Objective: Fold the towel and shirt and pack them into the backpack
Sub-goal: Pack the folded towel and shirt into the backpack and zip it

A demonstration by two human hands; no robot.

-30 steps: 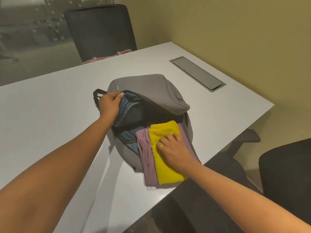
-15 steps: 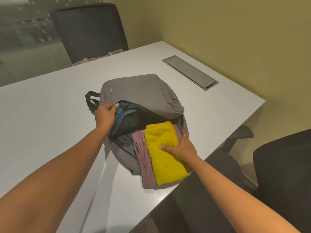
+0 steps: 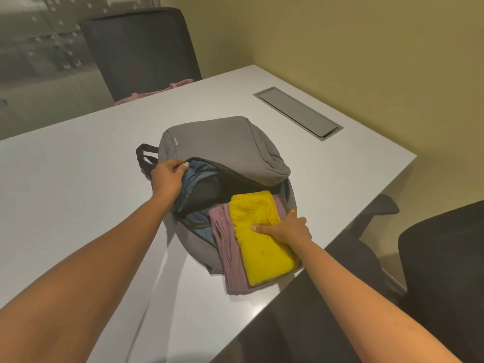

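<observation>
The grey fabric backpack (image 3: 222,142) is lying flat on the white table (image 3: 78,179). Its main zip is undone and the upper flap is sagging back, so blue lining and a dark inner pocket are showing. The person's left hand (image 3: 167,176) is gripping the rim of the opening beside the black carry handle (image 3: 144,153), fingers curled over the fabric edge and holding it open.

A folded fluffy yellow towel (image 3: 262,247) is sitting on top of a folded mauve shirt (image 3: 227,247). The far ends of the stack are resting in the mouth of the bag, and the near ends are trailing out over its lower side towards the table's near edge. The right hand (image 3: 285,227) is clasping the stack from its right side, thumb lying across the towel and fingers wrapping down round the edge. Whether they are reaching under the shirt, I cannot tell.

Beyond the far edge a black office chair (image 3: 141,48) is standing with a pink strap (image 3: 157,91) on its seat. A grey metal cable hatch (image 3: 298,112) is sitting flush in the tabletop, right of the bag. A second black chair (image 3: 445,271) is standing off the near right corner.
</observation>
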